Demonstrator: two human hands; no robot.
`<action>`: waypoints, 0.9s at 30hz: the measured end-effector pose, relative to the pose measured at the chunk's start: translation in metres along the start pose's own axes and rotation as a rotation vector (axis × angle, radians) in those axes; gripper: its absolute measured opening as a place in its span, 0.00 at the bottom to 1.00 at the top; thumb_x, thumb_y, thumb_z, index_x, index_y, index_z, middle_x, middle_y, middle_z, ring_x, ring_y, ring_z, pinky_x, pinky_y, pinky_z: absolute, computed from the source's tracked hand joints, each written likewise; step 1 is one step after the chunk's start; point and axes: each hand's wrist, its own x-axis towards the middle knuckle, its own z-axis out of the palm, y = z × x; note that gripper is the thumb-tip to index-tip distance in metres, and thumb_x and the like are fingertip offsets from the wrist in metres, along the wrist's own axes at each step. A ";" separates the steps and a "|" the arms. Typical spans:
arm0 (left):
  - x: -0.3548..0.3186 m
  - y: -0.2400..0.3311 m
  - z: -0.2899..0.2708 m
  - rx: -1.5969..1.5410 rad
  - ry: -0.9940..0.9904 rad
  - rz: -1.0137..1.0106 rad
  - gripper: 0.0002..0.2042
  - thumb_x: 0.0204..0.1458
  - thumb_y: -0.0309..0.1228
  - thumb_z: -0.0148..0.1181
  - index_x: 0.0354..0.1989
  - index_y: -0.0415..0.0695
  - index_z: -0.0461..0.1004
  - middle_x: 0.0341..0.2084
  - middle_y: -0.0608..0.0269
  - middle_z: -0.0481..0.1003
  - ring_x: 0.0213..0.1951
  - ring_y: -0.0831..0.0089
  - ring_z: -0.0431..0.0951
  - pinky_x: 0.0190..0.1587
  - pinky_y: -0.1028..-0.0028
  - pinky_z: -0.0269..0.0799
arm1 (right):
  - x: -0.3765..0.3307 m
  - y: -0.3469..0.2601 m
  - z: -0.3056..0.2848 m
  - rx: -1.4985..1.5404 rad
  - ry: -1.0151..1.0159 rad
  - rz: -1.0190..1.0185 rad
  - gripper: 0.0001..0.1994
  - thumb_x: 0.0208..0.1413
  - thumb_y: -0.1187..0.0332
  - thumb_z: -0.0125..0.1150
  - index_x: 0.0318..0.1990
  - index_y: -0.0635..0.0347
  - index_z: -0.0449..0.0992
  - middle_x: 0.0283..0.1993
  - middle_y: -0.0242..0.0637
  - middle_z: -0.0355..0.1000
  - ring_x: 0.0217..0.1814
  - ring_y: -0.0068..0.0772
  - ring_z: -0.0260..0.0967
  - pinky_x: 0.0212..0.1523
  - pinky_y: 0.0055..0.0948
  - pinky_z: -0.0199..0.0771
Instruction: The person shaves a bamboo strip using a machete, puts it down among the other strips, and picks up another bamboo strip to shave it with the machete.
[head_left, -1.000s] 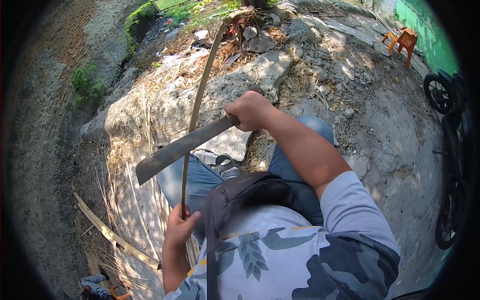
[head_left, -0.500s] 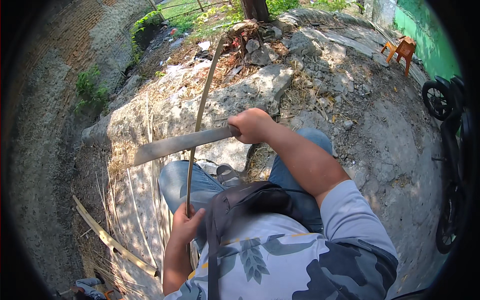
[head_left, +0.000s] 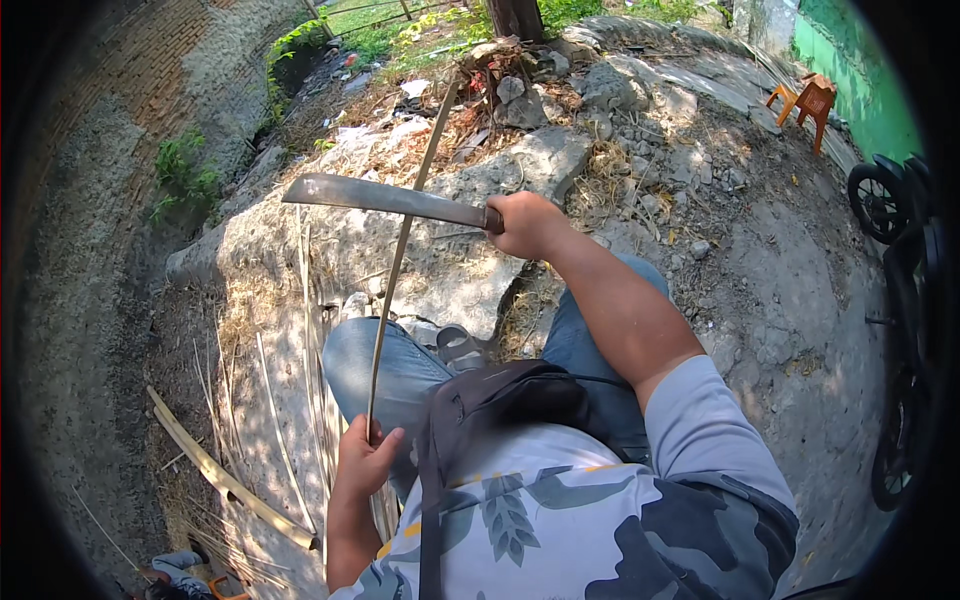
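My right hand point(head_left: 524, 224) is closed round the handle of a machete point(head_left: 385, 197). Its broad grey blade points left and crosses a long, thin bamboo strip point(head_left: 396, 262) about halfway up. The strip stands on a slant, leaning away from me, with its far end close to the tree base. Its lower end is gripped in my left hand point(head_left: 364, 458), beside my left knee. Whether the blade's edge touches the strip I cannot tell. A black waist bag point(head_left: 510, 400) lies across my lap.
Several thin strips point(head_left: 310, 340) and a split bamboo piece point(head_left: 230, 480) lie on the ground at left. Ahead are a broken concrete slab point(head_left: 520, 180) and a tree trunk point(head_left: 517, 18). An orange stool point(head_left: 808, 105) and a black motorcycle point(head_left: 905, 290) stand right; another person point(head_left: 180, 575) is lower left.
The machete has moved up and away from me along the strip, its tip swinging higher. My left hand keeps its grip near the knee.
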 end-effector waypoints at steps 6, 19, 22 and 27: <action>0.016 0.008 0.010 0.089 0.054 0.012 0.19 0.53 0.35 0.74 0.27 0.43 0.65 0.19 0.72 0.62 0.23 0.81 0.60 0.25 0.74 0.58 | -0.012 -0.029 0.010 -0.076 -0.091 -0.193 0.10 0.49 0.62 0.65 0.39 0.52 0.78 0.35 0.42 0.79 0.43 0.50 0.79 0.44 0.48 0.79; -0.001 0.000 -0.013 0.243 0.054 0.042 0.18 0.52 0.33 0.73 0.27 0.40 0.66 0.17 0.66 0.66 0.22 0.77 0.63 0.24 0.72 0.62 | -0.004 -0.002 -0.007 -0.063 -0.017 -0.166 0.09 0.47 0.63 0.68 0.34 0.53 0.77 0.31 0.42 0.78 0.39 0.53 0.78 0.42 0.50 0.76; -0.001 0.004 -0.010 0.276 0.074 0.068 0.18 0.52 0.33 0.73 0.26 0.41 0.65 0.17 0.66 0.65 0.22 0.78 0.62 0.24 0.72 0.61 | -0.001 0.004 -0.005 0.035 0.043 0.028 0.10 0.47 0.62 0.66 0.37 0.50 0.79 0.36 0.45 0.80 0.43 0.51 0.79 0.44 0.51 0.78; 0.003 0.002 0.002 0.255 0.077 0.062 0.18 0.53 0.34 0.73 0.26 0.41 0.66 0.17 0.67 0.65 0.22 0.79 0.62 0.24 0.72 0.61 | -0.006 -0.012 0.006 -0.018 -0.012 0.014 0.12 0.50 0.60 0.66 0.41 0.51 0.78 0.40 0.45 0.80 0.46 0.52 0.79 0.48 0.49 0.78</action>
